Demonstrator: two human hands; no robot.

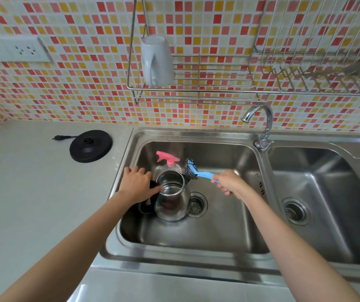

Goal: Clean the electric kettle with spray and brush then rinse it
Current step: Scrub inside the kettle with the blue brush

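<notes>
left hand point(136, 184) clamped on kettle point(171, 199) handle in sink point(196, 136); right hand point(229, 182) closed on brush point(196, 171); best held steady, scourer angled down into the open mouth.

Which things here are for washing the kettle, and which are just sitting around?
For the job: kettle, brush, spray bottle, tap, sink.
Just lying about: kettle base, mug, wire rack.

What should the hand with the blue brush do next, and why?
Probably dip the brush down into the kettle. The right hand holds its scrubber head just above the open top, the left hand steadies the kettle at its handle in the sink, and the spray bottle already stands aside.
</notes>
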